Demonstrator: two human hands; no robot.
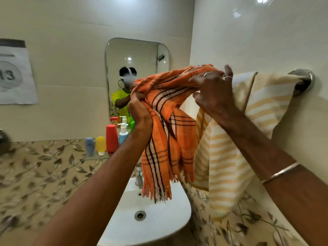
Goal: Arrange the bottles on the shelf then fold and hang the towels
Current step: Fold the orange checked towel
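Observation:
An orange plaid towel (168, 132) with a fringed end hangs bunched in front of me, over the sink. My left hand (140, 110) grips its gathered middle. My right hand (213, 89) holds its upper end up by the towel bar (301, 82) on the right wall. A cream and yellow striped towel (236, 139) hangs over that bar. Several bottles stand in a row on a small glass shelf (94, 158) under the mirror: a blue one (89, 145), a yellow one (100, 144), a red one (111, 138) and a white pump bottle (123, 132).
A white sink (152, 219) with a tap (139, 176) sits below the orange towel. A mirror (136, 68) hangs on the back wall and shows a person. A paper sign (14, 73) is on the left wall. Leaf-patterned tiles cover the lower walls.

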